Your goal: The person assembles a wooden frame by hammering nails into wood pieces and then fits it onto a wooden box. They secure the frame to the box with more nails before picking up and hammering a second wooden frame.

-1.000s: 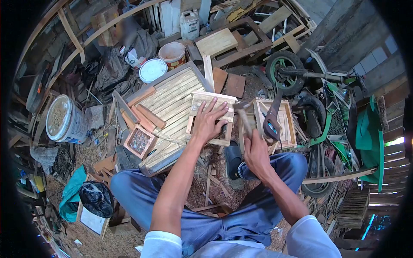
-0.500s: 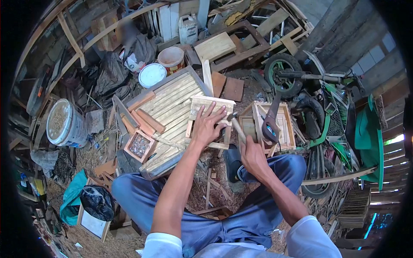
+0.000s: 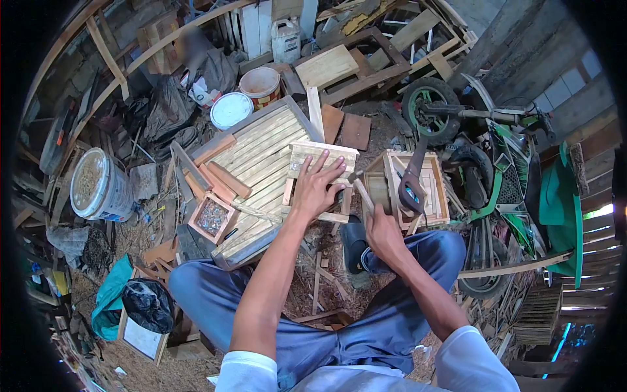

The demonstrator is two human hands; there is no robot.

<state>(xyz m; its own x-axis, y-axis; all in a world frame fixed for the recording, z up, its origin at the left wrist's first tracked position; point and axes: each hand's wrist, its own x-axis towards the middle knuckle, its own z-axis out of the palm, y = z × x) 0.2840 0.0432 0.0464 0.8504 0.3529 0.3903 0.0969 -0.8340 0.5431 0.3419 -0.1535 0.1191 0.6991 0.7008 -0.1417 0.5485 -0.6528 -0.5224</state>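
Observation:
My left hand [image 3: 317, 186] lies with spread fingers on a small pale wooden frame [image 3: 300, 154], pressing on its broad upper board. The frame rests partly over a slatted wooden panel [image 3: 251, 157] with a grey border. In my right hand [image 3: 385, 236], the fingers are wrapped round the wooden handle of a hammer [image 3: 364, 194]. Its head is close beside the frame's right side; whether they touch I cannot tell. Right of the hammer stands an open wooden box [image 3: 439, 189], with a handsaw [image 3: 413, 178] leaning across it.
A small wooden tray [image 3: 228, 210] of metal bits, perhaps nails, sits on the panel's left part among brown wood strips [image 3: 228, 179]. Buckets [image 3: 231, 112] stand behind. A small green motorbike [image 3: 493, 176] is at the right. Scraps and shavings cover the floor.
Very little differs. The hammer head sits slightly farther right of the frame, and my left hand stays spread on the board.

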